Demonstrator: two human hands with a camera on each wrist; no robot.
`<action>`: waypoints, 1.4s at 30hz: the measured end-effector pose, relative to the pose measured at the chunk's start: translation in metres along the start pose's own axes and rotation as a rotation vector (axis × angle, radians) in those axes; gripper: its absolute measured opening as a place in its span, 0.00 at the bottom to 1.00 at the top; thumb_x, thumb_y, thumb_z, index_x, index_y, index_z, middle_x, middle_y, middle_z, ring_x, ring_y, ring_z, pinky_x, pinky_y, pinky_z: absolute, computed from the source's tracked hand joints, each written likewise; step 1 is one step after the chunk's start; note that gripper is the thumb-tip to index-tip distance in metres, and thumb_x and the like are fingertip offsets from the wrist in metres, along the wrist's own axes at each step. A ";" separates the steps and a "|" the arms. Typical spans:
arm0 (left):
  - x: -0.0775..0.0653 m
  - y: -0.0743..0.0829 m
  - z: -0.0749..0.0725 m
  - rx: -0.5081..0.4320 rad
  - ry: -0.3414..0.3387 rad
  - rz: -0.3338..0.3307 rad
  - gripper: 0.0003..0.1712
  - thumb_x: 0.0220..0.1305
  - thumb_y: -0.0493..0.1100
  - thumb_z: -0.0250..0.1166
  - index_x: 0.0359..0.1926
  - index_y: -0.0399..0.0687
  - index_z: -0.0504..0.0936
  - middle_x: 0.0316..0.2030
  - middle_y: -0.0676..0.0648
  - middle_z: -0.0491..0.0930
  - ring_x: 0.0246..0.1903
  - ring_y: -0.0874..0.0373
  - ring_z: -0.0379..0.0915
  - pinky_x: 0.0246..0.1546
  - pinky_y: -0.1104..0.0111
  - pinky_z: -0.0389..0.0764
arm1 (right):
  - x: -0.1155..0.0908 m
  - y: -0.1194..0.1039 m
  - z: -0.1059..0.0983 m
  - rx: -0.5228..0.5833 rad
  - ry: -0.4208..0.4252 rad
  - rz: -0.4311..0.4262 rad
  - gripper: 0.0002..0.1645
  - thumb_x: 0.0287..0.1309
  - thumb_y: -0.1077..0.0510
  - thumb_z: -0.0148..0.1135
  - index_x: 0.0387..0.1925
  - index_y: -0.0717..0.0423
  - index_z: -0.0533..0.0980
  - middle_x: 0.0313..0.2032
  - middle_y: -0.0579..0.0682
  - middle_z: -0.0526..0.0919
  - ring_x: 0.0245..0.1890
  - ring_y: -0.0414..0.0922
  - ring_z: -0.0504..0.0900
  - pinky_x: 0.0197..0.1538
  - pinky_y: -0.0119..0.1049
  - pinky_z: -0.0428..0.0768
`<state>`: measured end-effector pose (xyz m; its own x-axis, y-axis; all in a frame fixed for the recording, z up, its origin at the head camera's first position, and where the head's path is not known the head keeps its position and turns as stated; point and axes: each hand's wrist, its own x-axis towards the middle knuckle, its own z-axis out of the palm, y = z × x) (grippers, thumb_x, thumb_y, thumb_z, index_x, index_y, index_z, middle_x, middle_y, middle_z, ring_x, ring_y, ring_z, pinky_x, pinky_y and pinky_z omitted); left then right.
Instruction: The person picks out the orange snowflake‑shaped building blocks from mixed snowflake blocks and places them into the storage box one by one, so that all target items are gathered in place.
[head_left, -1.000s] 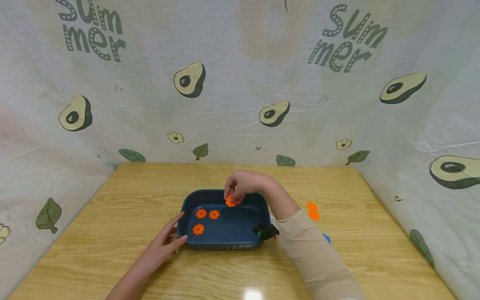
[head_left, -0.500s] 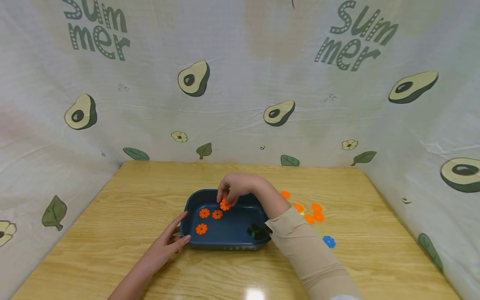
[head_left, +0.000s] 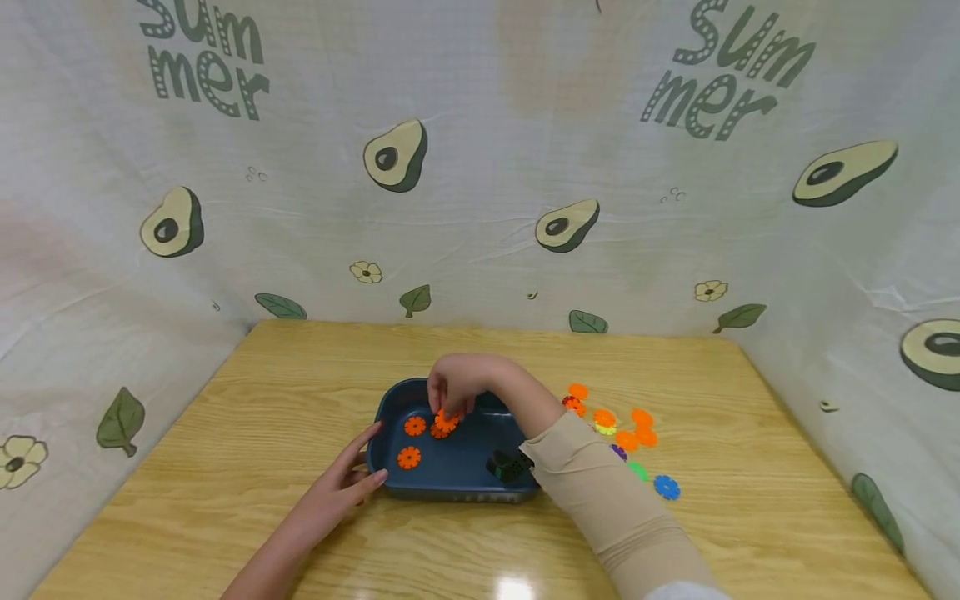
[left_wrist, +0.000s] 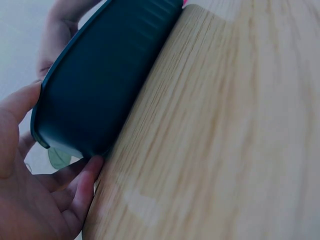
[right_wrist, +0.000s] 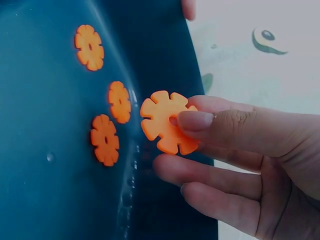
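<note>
A dark blue tray (head_left: 457,473) stands on the wooden table, with several orange flower-shaped discs lying in it, one of them a lone disc (head_left: 408,457) near the front left. My left hand (head_left: 326,493) holds the tray's left end, thumb and fingers spread around the corner; in the left wrist view some fingers curl low against its outer wall (left_wrist: 95,85). Over the tray's back part, my right hand (head_left: 467,379) pinches another orange flower disc (right_wrist: 162,122) between thumb and fingers, held above the tray floor close to the lying discs (right_wrist: 105,140).
Right of the tray, loose discs lie on the table: several orange ones (head_left: 642,418), a blue one (head_left: 667,487), a green one (head_left: 637,471) and a purple one (head_left: 618,452). The right sleeve (head_left: 600,475) passes in front of some. A printed cloth (head_left: 480,250) hangs behind the table.
My right hand has moved left and lower with its orange disc, nearer the lying discs. More loose discs show on the right. The left hand stays at the tray's end.
</note>
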<state>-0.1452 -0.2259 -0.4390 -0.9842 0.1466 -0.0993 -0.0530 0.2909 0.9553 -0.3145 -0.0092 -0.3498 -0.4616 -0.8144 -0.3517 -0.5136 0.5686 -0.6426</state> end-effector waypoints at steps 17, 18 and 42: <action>0.000 -0.003 0.000 -0.011 -0.016 0.019 0.39 0.70 0.42 0.61 0.76 0.56 0.53 0.59 0.33 0.66 0.42 0.50 0.75 0.31 0.67 0.72 | 0.018 0.001 0.014 -0.017 -0.077 0.005 0.14 0.55 0.75 0.63 0.32 0.53 0.84 0.29 0.48 0.83 0.26 0.49 0.84 0.36 0.45 0.83; -0.001 -0.003 0.000 -0.010 -0.015 0.019 0.39 0.70 0.42 0.61 0.76 0.56 0.53 0.59 0.33 0.66 0.42 0.50 0.75 0.31 0.67 0.73 | 0.019 0.002 0.014 -0.017 -0.082 0.006 0.15 0.55 0.75 0.63 0.32 0.53 0.84 0.29 0.48 0.83 0.26 0.48 0.84 0.35 0.44 0.83; -0.001 -0.004 -0.001 -0.002 -0.022 0.026 0.39 0.70 0.43 0.60 0.76 0.56 0.53 0.61 0.32 0.65 0.48 0.49 0.75 0.33 0.67 0.73 | 0.029 0.004 0.025 -0.063 -0.131 0.016 0.13 0.56 0.73 0.64 0.29 0.53 0.85 0.29 0.47 0.84 0.25 0.45 0.84 0.33 0.39 0.83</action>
<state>-0.1446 -0.2278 -0.4426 -0.9813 0.1747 -0.0804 -0.0277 0.2849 0.9582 -0.3122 -0.0338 -0.3795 -0.3737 -0.8112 -0.4498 -0.5531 0.5842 -0.5940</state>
